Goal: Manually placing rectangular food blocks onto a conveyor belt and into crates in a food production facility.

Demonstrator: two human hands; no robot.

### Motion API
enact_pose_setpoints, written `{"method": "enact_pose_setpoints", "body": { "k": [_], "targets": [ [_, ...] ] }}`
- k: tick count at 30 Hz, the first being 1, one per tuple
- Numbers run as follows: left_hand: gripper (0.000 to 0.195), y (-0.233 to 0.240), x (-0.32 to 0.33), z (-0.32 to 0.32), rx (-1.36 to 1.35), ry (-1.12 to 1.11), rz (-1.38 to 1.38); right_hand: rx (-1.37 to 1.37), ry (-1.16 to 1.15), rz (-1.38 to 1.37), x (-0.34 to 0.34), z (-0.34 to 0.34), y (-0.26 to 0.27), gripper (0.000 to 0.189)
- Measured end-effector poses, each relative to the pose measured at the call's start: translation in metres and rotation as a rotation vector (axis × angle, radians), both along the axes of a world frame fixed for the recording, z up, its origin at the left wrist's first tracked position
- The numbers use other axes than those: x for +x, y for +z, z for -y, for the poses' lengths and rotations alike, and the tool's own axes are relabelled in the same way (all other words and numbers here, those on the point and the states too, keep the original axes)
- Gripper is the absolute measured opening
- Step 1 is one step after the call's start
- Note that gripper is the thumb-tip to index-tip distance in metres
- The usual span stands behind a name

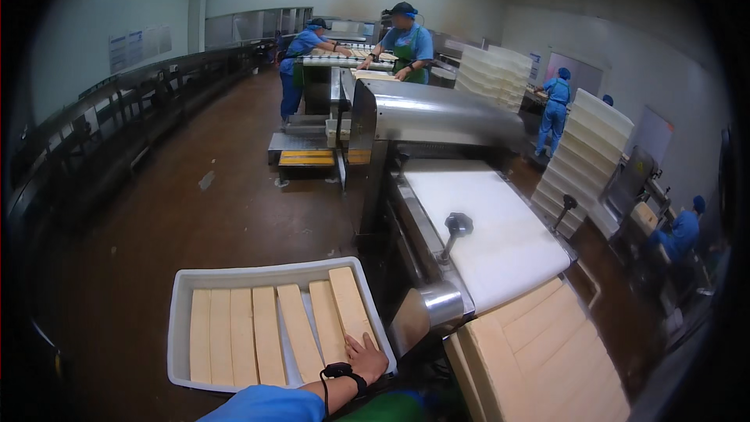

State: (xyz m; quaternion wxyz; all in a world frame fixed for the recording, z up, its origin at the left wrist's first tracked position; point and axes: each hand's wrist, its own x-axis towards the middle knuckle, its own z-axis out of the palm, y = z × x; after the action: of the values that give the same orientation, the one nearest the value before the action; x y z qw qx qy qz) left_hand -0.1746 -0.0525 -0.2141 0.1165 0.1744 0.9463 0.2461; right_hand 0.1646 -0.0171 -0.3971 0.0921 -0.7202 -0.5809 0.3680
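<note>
My left hand point(366, 358), with a black band at the wrist, rests on the near end of a long pale block point(350, 302) at the right side of a white plastic tub point(266, 270). The far end of this block leans on the tub's rim. Several similar blocks point(221, 334) lie side by side in the tub, some slightly slanted. My right hand is out of view. To the right, a stack of pale slabs point(545, 351) stands at the end of a white conveyor belt point(498, 234); its top is scored into long strips.
A steel machine point(439, 111) with black knobs point(459, 224) stands ahead. Stacked white tubs point(583, 152) are at its right. Two people point(413, 41) work at rollers behind it; other people in blue are at the right. A low step point(306, 157) stands on the brown floor.
</note>
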Motion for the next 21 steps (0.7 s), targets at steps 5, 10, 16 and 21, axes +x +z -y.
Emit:
{"method": "enact_pose_setpoints", "body": {
  "k": [5, 10, 16, 21],
  "targets": [
    [0.063, -0.005, 0.001, 0.004, -0.010, -0.037, -0.026, 0.083, 0.000, 0.071, 0.002, 0.006, -0.008, 0.064],
    [0.067, -0.036, -0.002, -0.021, -0.052, -0.139, -0.037, 0.223, 0.010, 0.105, 0.014, 0.012, -0.003, 0.061],
    [0.041, -0.026, -0.051, 0.010, -0.580, -0.439, -0.280, 0.184, -0.067, -0.059, -0.059, 0.011, 0.060, 0.067],
    [0.066, -0.096, -0.057, -0.028, -0.285, -0.019, -0.298, 0.318, -0.391, -0.106, -0.045, 0.002, 0.001, 0.060]
  ]
}}
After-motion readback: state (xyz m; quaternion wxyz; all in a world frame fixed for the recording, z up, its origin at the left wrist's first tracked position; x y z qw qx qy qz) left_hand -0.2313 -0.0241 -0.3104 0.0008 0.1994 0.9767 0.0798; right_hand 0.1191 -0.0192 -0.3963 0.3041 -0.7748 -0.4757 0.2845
